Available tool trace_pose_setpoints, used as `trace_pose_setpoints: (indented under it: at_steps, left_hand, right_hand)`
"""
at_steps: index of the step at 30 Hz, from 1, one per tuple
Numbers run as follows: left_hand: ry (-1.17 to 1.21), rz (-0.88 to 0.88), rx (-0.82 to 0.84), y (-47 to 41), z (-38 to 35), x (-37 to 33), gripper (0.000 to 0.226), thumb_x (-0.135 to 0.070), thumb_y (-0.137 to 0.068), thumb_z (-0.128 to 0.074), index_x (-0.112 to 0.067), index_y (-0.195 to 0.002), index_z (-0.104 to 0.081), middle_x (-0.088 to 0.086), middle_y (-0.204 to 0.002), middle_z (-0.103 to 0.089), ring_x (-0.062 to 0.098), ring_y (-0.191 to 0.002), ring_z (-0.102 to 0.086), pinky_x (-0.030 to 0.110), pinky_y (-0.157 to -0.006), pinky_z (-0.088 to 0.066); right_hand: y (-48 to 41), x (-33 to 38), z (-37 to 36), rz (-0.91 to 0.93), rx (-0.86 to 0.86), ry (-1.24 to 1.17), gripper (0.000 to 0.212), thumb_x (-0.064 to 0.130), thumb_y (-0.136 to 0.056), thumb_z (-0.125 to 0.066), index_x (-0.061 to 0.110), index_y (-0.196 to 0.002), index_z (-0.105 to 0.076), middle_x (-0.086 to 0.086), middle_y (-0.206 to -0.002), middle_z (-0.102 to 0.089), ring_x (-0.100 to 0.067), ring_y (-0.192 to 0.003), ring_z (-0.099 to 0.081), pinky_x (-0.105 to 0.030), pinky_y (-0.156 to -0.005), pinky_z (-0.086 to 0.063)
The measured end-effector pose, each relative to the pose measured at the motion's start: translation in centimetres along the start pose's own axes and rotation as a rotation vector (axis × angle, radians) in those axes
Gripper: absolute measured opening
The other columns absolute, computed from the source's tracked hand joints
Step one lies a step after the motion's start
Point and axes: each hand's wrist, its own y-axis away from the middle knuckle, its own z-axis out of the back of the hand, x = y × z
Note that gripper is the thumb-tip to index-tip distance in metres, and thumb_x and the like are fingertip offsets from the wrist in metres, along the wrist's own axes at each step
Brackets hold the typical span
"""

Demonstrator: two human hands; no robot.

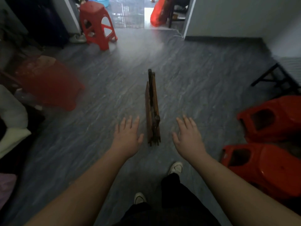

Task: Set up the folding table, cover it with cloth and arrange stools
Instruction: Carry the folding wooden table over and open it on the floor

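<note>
- The grey floor (203, 82) carries everything.
- The right stools (268, 121), two red plastic ones, lie tipped over. The left stool (48, 82) is tipped too, and the upright stool (97, 25) stands by the doorway.
- The folded wooden table (153, 108) stands on edge mid-floor.
- The left hand (127, 137) and right hand (189, 137) hover either side of it, fingers straight and spread, touching nothing.

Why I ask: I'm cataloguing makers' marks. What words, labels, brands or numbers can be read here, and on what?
None can be read. The folded wooden table, the upright red stool and the white shoe show no legible marking; the picture is too blurred for small print.
</note>
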Motion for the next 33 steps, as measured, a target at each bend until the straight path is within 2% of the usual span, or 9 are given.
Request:
trace_pose_setpoints:
  at_steps: [6,10,13,21,24,28,33]
  left_hand:
    - [0.023,0.010,0.000,2.0,-2.2,0.1,0.073,-0.049,-0.100,-0.038,-0.023,-0.160,-0.005,0.010,-0.167,-0.008,0.032,-0.153,-0.004,0.051,-0.123,-0.009]
    - [0.035,0.033,0.002,0.7,-6.9,0.6,0.073,-0.047,-0.100,-0.041,-0.022,-0.160,-0.007,0.012,-0.167,-0.009,0.033,-0.153,-0.008,0.049,-0.123,-0.011]
    - [0.023,0.047,0.007,-2.0,-12.4,1.0,0.074,-0.047,-0.099,-0.042,-0.023,-0.160,-0.008,0.012,-0.167,-0.010,0.033,-0.153,-0.008,0.050,-0.123,-0.011]
    - [0.039,0.061,0.111,-11.0,-28.1,3.7,0.074,-0.049,-0.101,-0.038,-0.024,-0.160,-0.001,0.010,-0.168,0.001,0.030,-0.154,0.004,0.049,-0.124,-0.006]
    - [0.050,0.054,0.080,-14.5,-34.0,5.1,0.077,-0.050,-0.100,-0.040,-0.020,-0.160,-0.002,0.011,-0.168,-0.001,0.029,-0.154,0.002,0.047,-0.125,-0.006]
    - [0.105,0.046,0.026,-19.4,-40.6,7.0,0.083,-0.052,-0.099,-0.043,-0.016,-0.159,0.001,0.011,-0.168,-0.001,0.029,-0.154,0.003,0.043,-0.125,-0.005]
    - [0.315,0.023,0.003,-25.1,-46.1,7.8,0.101,-0.053,-0.093,-0.058,-0.020,-0.158,0.012,0.002,-0.167,0.011,0.022,-0.154,0.008,0.037,-0.125,-0.001]
  right_hand:
    - [2.1,-0.4,-1.4,-0.001,0.007,-0.066,0.061,0.039,-0.098,-0.046,0.015,-0.153,-0.034,-0.010,-0.160,-0.031,-0.029,-0.148,-0.022,-0.041,-0.122,-0.020]
    - [2.1,-2.3,-5.9,-0.019,0.031,-0.130,0.061,0.035,-0.099,-0.050,0.015,-0.154,-0.031,-0.009,-0.162,-0.026,-0.025,-0.150,-0.016,-0.035,-0.122,-0.012]
    - [0.8,-5.1,-11.6,-0.019,0.055,-0.142,0.062,0.035,-0.099,-0.050,0.015,-0.154,-0.030,-0.008,-0.163,-0.024,-0.025,-0.150,-0.015,-0.031,-0.120,-0.006]
    - [-4.9,-12.5,-28.3,-0.037,0.093,-0.163,0.064,0.030,-0.096,-0.055,0.013,-0.153,-0.032,-0.011,-0.160,-0.029,-0.028,-0.148,-0.020,-0.035,-0.123,-0.011]
    - [-7.5,-13.9,-34.6,-0.037,0.105,-0.190,0.065,0.030,-0.096,-0.055,0.013,-0.154,-0.031,-0.013,-0.160,-0.028,-0.029,-0.149,-0.019,-0.034,-0.122,-0.008]
    - [-11.7,-15.2,-42.2,-0.013,0.085,-0.251,0.067,0.032,-0.097,-0.054,0.016,-0.156,-0.026,-0.008,-0.163,-0.022,-0.027,-0.151,-0.015,-0.039,-0.124,-0.012]
    - [-17.2,-16.5,-48.7,0.017,0.071,-0.360,0.079,0.034,-0.095,-0.061,0.020,-0.158,-0.015,-0.002,-0.166,-0.013,-0.019,-0.152,-0.008,-0.026,-0.117,-0.004]
